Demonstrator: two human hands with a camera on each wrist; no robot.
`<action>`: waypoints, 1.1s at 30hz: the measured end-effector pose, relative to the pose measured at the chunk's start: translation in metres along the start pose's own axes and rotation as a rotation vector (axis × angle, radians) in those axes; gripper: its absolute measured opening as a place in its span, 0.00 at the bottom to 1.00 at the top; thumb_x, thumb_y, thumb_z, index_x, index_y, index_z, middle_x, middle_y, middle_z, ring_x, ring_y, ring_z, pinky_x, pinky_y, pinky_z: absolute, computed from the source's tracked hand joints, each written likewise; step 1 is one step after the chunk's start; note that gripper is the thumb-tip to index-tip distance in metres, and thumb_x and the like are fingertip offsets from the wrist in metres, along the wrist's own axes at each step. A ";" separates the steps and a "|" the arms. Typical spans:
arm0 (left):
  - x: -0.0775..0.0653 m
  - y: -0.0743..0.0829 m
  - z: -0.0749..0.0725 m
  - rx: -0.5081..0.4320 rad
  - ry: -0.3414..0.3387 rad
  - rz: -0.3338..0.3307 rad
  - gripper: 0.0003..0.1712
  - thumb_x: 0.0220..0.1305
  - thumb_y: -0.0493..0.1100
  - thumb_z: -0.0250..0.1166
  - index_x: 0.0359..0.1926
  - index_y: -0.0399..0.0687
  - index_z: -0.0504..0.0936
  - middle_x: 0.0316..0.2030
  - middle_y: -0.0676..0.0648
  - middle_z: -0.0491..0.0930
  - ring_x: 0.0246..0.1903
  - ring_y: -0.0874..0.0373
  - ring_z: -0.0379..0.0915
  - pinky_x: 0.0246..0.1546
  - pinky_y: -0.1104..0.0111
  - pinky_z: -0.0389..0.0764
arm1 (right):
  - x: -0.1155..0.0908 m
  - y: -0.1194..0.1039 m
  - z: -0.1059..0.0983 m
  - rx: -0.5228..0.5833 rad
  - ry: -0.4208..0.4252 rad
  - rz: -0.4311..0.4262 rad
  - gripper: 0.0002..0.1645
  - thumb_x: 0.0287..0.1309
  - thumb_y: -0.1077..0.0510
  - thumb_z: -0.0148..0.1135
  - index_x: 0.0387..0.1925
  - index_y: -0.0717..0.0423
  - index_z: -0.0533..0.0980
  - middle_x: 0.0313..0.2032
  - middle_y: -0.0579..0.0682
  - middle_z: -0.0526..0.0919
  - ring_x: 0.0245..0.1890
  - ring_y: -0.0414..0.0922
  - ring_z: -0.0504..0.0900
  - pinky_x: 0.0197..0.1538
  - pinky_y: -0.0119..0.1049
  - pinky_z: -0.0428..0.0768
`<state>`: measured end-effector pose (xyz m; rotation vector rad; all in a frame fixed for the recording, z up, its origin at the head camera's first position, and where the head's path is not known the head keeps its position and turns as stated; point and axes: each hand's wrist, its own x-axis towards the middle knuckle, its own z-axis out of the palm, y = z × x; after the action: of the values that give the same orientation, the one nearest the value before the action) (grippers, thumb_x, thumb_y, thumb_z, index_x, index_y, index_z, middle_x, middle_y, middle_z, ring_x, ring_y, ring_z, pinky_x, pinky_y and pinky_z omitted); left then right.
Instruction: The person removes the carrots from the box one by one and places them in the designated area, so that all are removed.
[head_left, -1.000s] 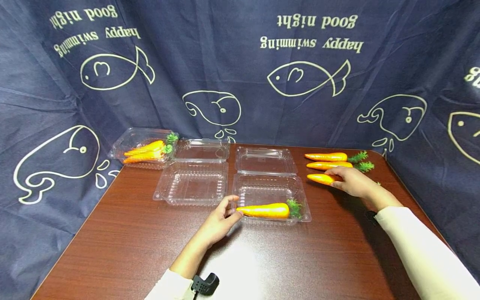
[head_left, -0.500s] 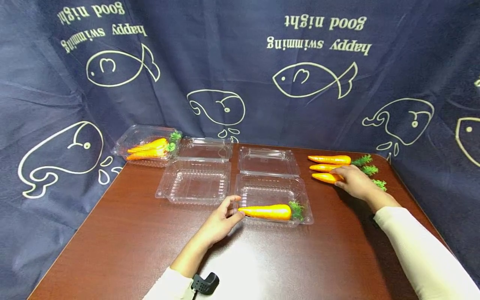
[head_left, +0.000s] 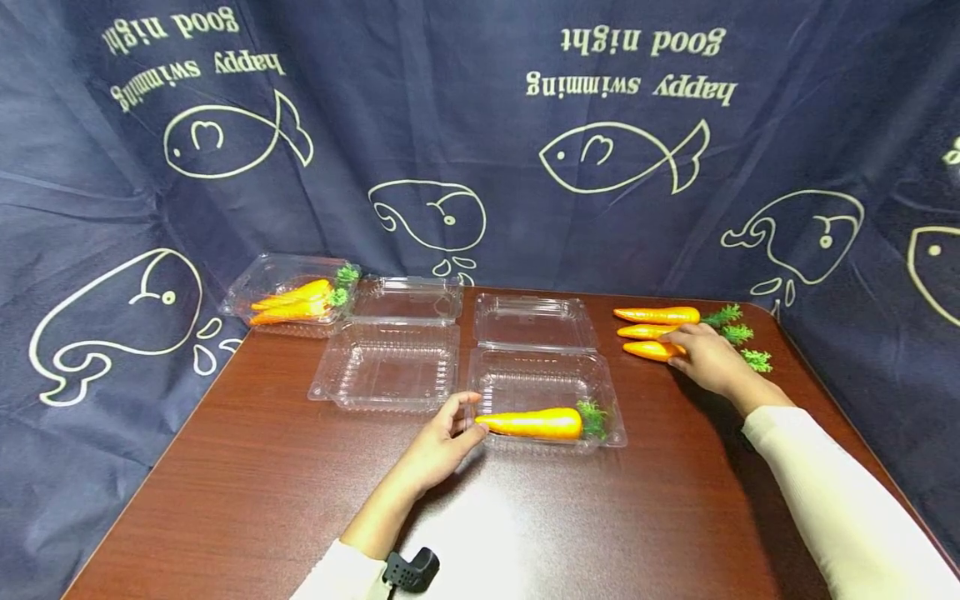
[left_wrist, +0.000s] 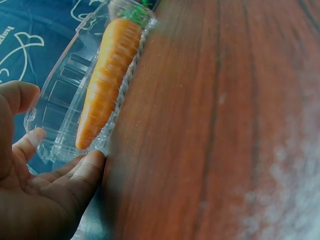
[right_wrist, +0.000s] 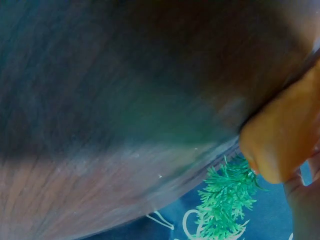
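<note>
My left hand (head_left: 438,446) holds the left end of an open clear plastic container (head_left: 603,367), with the thumb (left_wrist: 90,167) at its near corner and the fingers along its end. Inside that container a single orange carrot (head_left: 536,423) lies along the near side, its green top to the right. On the far right, my right hand (head_left: 708,358) grips the nearest of three carrots, an orange one (head_left: 647,350) whose leafy top (head_left: 757,360) shows past the knuckles. Behind it lie the middle carrot (head_left: 637,332), partly covered by the fingers, and the farthest carrot (head_left: 656,315).
Left of the held container stands another open clear container (head_left: 318,383) with its lid folded back. At the back left corner, a clear container (head_left: 240,292) has carrots (head_left: 296,311) in it. A dark blue printed curtain (head_left: 495,133) rises along the brown table's (head_left: 247,500) far edge.
My right hand and the nearest carrot have shifted slightly to the back right, closer to the other two, and its leafy top now shows. My left hand stays at the container.
</note>
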<state>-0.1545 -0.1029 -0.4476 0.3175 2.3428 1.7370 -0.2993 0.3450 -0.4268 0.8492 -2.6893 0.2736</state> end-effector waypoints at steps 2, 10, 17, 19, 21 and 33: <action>0.000 0.001 0.000 0.002 0.006 0.003 0.28 0.71 0.48 0.60 0.68 0.49 0.66 0.57 0.41 0.72 0.53 0.51 0.74 0.46 0.60 0.76 | 0.000 0.000 -0.001 -0.013 0.001 0.006 0.23 0.46 0.68 0.74 0.48 0.64 0.80 0.41 0.62 0.81 0.46 0.64 0.75 0.43 0.61 0.73; 0.000 0.004 0.001 -0.011 0.027 0.004 0.27 0.69 0.47 0.62 0.67 0.50 0.68 0.55 0.44 0.74 0.52 0.53 0.74 0.44 0.62 0.75 | 0.008 -0.009 -0.005 0.004 0.004 -0.004 0.24 0.46 0.63 0.75 0.47 0.64 0.80 0.44 0.63 0.80 0.46 0.64 0.75 0.44 0.62 0.73; 0.000 0.008 -0.001 -0.017 0.025 0.004 0.27 0.70 0.44 0.61 0.67 0.48 0.67 0.51 0.45 0.75 0.46 0.55 0.74 0.41 0.63 0.75 | 0.030 -0.034 -0.018 0.059 0.036 -0.091 0.19 0.49 0.65 0.74 0.45 0.63 0.82 0.44 0.60 0.80 0.46 0.61 0.78 0.49 0.58 0.74; 0.001 0.006 -0.001 -0.006 0.025 -0.001 0.27 0.70 0.46 0.61 0.67 0.49 0.67 0.51 0.45 0.76 0.47 0.55 0.75 0.42 0.63 0.75 | 0.036 -0.041 -0.021 0.067 0.025 -0.117 0.19 0.49 0.65 0.74 0.46 0.62 0.82 0.44 0.60 0.80 0.47 0.61 0.78 0.51 0.57 0.74; 0.001 0.005 0.000 0.001 0.023 -0.010 0.27 0.70 0.46 0.61 0.67 0.49 0.67 0.50 0.45 0.78 0.46 0.55 0.75 0.42 0.63 0.75 | 0.041 -0.047 -0.023 0.070 0.015 -0.140 0.19 0.49 0.65 0.75 0.45 0.61 0.83 0.44 0.60 0.80 0.47 0.61 0.77 0.51 0.57 0.73; 0.003 -0.001 0.000 -0.003 0.013 -0.019 0.29 0.70 0.48 0.61 0.68 0.51 0.67 0.54 0.46 0.76 0.49 0.55 0.75 0.45 0.61 0.76 | 0.065 -0.087 -0.036 0.081 0.037 -0.290 0.19 0.48 0.64 0.74 0.44 0.62 0.81 0.47 0.61 0.79 0.49 0.61 0.76 0.53 0.57 0.72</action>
<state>-0.1571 -0.1026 -0.4483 0.2830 2.3443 1.7395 -0.2908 0.2504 -0.3627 1.2285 -2.4924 0.3282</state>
